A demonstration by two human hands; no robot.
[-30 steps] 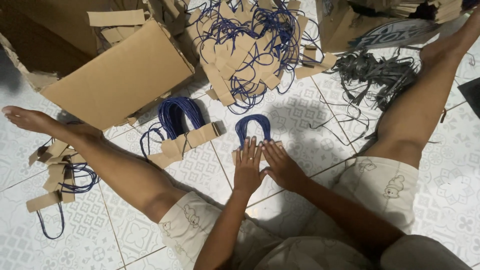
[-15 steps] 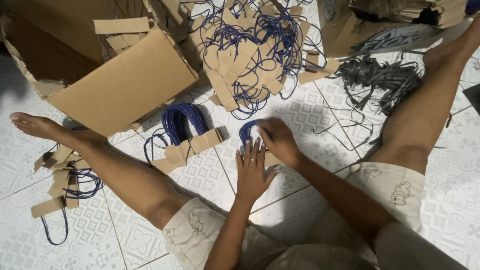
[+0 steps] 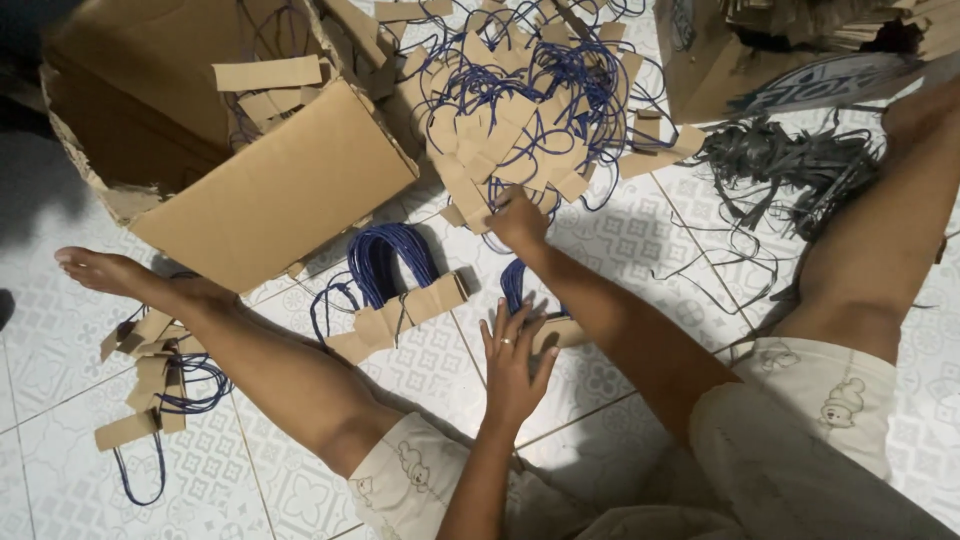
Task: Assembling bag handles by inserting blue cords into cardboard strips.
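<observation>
The person sits on the patterned tile floor (image 3: 640, 240) with legs spread. The left hand (image 3: 515, 365) lies flat, fingers (image 3: 500, 325) spread and gripping nothing, pressing on a small stack of brown card strips with blue cord loops (image 3: 530, 310) between the knees. The right hand (image 3: 520, 222) reaches forward to the near edge of a big tangled heap of the same card-and-cord handles (image 3: 520, 110); its fingers seem curled onto one card piece, though the hand's own back hides the grip, so I cannot tell whether they hold it. Just left of the pressed stack lies a neater bundle of handles (image 3: 395, 290) (blue loops all pointing away). A torn cardboard box (image 3: 240, 170) stands beyond the left leg, loose handles (image 3: 150, 385) beside that ankle, and grey cords (image 3: 790, 165) near the right leg.
</observation>
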